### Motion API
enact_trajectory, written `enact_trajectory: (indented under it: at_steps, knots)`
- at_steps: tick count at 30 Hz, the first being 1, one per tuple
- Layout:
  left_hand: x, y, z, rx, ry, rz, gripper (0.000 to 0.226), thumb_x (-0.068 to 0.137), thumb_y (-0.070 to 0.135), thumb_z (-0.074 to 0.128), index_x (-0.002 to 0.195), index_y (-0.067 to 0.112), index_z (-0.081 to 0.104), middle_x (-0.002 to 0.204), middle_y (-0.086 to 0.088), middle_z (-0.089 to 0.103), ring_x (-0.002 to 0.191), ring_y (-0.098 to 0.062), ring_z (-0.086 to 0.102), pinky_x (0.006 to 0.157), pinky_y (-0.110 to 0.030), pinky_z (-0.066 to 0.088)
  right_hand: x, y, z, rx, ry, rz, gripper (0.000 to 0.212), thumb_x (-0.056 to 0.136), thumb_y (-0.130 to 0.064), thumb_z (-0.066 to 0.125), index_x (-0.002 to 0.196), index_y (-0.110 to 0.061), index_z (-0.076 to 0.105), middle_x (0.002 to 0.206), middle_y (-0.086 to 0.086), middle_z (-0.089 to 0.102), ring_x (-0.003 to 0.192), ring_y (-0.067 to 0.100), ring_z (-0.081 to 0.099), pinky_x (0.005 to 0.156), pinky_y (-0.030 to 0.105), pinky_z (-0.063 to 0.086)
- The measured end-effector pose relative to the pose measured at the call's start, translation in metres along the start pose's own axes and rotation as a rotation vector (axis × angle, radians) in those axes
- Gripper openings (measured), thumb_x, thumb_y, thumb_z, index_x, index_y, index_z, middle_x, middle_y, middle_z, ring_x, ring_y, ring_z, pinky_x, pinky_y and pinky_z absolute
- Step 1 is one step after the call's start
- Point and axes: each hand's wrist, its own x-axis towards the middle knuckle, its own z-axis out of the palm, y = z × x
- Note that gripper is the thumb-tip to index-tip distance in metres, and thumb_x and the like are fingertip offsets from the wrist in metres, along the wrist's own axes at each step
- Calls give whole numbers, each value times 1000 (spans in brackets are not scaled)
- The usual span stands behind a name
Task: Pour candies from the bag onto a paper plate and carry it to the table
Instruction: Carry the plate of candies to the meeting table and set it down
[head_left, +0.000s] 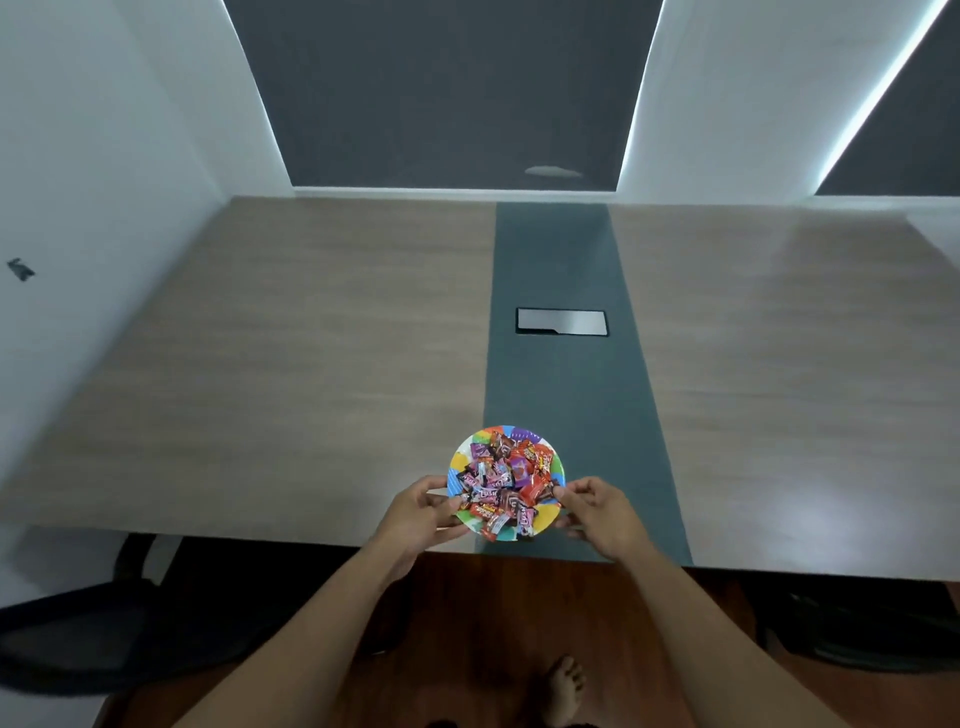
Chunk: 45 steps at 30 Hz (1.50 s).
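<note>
A colourful paper plate (519, 432) sits over the near edge of the wooden table (311, 364), on the border of its dark centre strip. Several wrapped candies (501, 480) in red, pink and purple are heaped on it. My left hand (421, 512) grips the plate's left rim, thumb on top. On the right rim my right hand (602, 512) pinches with thumb and fingers. I cannot tell whether the plate rests on the table or hovers just above it. The candy bag is not in view.
A black cable-box lid (562, 322) is set into the grey centre strip (561, 249) farther back. Black office chairs stand under the table at lower left (88, 634) and lower right (857, 629). A bare foot (563, 686) stands on the wooden floor. Walls close the left and far sides.
</note>
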Motion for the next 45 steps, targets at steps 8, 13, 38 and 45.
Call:
enact_trajectory:
  at_steps: [8,13,38,45]
  knots:
    - [81,59,55,8,41,-12,17,103,10,67,119,15,68,114,-18,76,101,-31,80,94,-45,66,82,-43,-61,-7,-30,-2,32,102,-34,70,112,-4,63,100,15,82,77,17,77,68,28,63]
    - [135,94,74,33,16,-6,20,103,13,68,122,14,68,116,-18,77,101,-30,80,87,-40,68,136,-58,-82,13,-10,34,36,102,-31,71,114,1,62,101,21,81,73,18,76,70,32,64]
    - [365,200,117,75,34,-90,14,101,10,70,114,5,67,113,-16,77,100,-30,80,81,-38,69,356,-130,-125,-77,66,127,29,102,-36,71,105,-9,62,100,10,81,92,37,81,88,53,66]
    - [437,200,150,130,95,-117,10,102,12,69,112,10,67,109,-10,78,98,-26,80,82,-36,69,429,-121,-149,-129,64,159,30,101,-41,70,103,-12,63,97,3,79,87,33,81,84,50,67]
